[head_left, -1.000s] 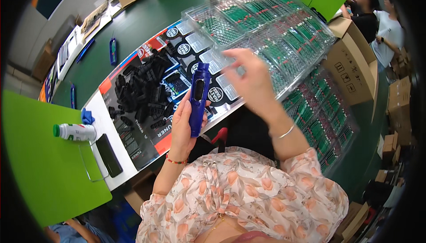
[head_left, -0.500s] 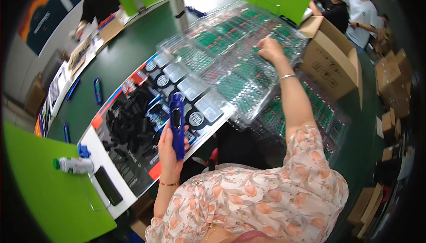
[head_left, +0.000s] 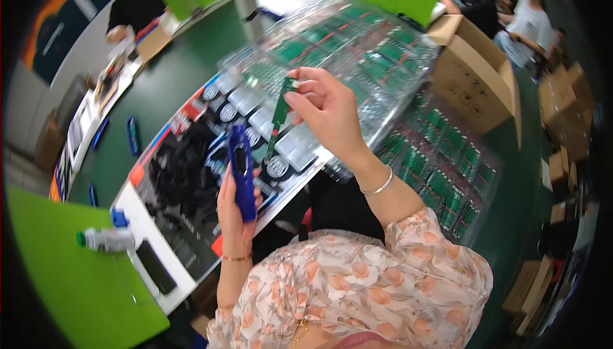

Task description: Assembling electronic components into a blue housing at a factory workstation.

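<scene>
My left hand (head_left: pixel 234 212) is closed round a long blue plastic housing (head_left: pixel 242 173) with an oval opening near its upper part, held upright above the printed mat. Between the thumb and fingers of my right hand (head_left: pixel 325 110) is a narrow green circuit board (head_left: pixel 280 117), tilted, its lower end close to the blue housing but apart from it. Behind my right hand lie stacked clear plastic trays (head_left: pixel 306 27) filled with rows of similar green boards. A heap of small black parts (head_left: pixel 182 170) sits on the mat (head_left: pixel 191 240), left of my left hand.
An open cardboard box (head_left: pixel 469 87) stands right of the trays, with another board tray (head_left: pixel 447 173) below it. A white bottle with a green cap (head_left: pixel 105 240) and a dark phone-like slab (head_left: pixel 156 266) are at left. Blue housings (head_left: pixel 133 136) lie on the green table. Other people are farther off.
My right hand has come back from the trays toward my left hand, now with a green circuit board in its fingers. The blue housing stays in my left hand, shifted slightly left.
</scene>
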Available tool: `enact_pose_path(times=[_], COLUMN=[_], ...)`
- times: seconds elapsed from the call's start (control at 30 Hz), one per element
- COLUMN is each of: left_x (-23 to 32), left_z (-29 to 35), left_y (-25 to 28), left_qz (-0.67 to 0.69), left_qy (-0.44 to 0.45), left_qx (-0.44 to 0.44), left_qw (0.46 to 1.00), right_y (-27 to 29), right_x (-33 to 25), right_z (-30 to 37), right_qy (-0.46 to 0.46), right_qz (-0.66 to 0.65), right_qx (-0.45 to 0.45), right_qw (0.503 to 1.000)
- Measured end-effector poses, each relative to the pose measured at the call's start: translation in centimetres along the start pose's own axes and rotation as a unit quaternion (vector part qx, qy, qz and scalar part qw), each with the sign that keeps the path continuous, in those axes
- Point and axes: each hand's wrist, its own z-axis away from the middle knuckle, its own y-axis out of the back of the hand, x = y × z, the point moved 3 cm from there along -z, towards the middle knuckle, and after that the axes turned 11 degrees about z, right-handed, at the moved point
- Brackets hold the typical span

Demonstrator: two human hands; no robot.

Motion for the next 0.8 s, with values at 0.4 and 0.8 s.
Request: enact_pose_path(times=[0.4, 0.8], left_x=[1.1, 1.0], left_z=[1.2, 1.5], left_y=[1.8, 1.9], left_qz=[0.018, -0.004], left_qy=[0.000, 0.007], left_qx=[-0.055, -0.078], left_qw=[0.998, 0.997], right_y=[-5.6, -6.6], right_x=[4.1, 4.7], right_z=[6.5, 7.4], right_qy=[-0.093, -0.089], right_qz=[-0.048, -0.034], right_qx=[-0.115, -0.134], right_qw=[0.988, 0.986])
